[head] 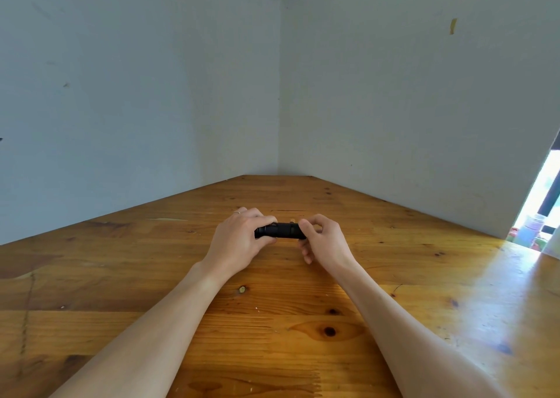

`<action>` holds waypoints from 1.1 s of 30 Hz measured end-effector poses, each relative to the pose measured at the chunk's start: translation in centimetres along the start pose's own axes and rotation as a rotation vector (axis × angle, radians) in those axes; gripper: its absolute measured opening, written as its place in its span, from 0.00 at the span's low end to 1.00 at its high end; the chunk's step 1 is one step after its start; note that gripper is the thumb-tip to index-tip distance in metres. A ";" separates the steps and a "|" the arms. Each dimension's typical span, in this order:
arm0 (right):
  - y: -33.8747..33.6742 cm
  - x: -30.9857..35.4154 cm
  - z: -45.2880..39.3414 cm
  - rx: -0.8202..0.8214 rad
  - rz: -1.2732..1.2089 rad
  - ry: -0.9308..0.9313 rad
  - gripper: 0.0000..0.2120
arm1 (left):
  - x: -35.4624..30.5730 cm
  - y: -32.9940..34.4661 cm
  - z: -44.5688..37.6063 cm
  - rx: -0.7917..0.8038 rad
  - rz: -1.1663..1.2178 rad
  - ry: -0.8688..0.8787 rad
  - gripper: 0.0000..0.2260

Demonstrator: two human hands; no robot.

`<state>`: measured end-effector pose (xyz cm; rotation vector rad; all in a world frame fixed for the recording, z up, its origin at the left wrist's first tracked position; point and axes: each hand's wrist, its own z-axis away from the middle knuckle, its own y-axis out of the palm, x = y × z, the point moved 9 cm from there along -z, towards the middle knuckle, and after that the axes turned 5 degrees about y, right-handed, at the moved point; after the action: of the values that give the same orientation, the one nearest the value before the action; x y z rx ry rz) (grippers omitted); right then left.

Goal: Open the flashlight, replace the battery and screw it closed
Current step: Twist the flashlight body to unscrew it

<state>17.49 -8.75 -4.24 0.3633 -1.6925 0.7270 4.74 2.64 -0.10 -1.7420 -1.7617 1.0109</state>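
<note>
A short black flashlight [281, 230] lies crosswise just above the wooden table [151, 276], held between both hands. My left hand [239, 240] wraps around its left end, with a ring on one finger. My right hand [321, 240] pinches its right end with thumb and fingertips. Both ends of the flashlight are hidden by fingers. No battery is in sight.
The table fills a corner between two pale blue-grey walls [151, 94]. A bright opening [536, 216] at the far right shows a plastic cup and other things outside. Sunlight falls across the table's right side.
</note>
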 end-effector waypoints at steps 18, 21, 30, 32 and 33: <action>0.2 0.3 -0.1 0.017 0.010 -0.049 0.05 | 0.2 -0.2 0.1 -0.011 0.022 -0.011 0.07; 0.4 0.2 -0.1 0.024 -0.006 -0.027 0.05 | 0.2 -0.2 0.1 -0.008 0.027 -0.012 0.07; 0.2 0.5 0.1 0.034 0.004 -0.061 0.05 | 0.2 -0.2 0.0 -0.011 0.037 -0.020 0.08; 0.3 0.4 0.1 0.046 0.003 -0.053 0.07 | 0.3 -0.2 0.1 -0.005 0.034 -0.022 0.08; 0.4 0.4 0.1 0.050 0.000 -0.042 0.06 | 0.4 -0.2 0.1 -0.004 0.034 -0.024 0.08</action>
<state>17.11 -8.45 -3.97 0.4165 -1.7157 0.7674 4.49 3.00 -0.07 -1.7745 -1.7556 1.0472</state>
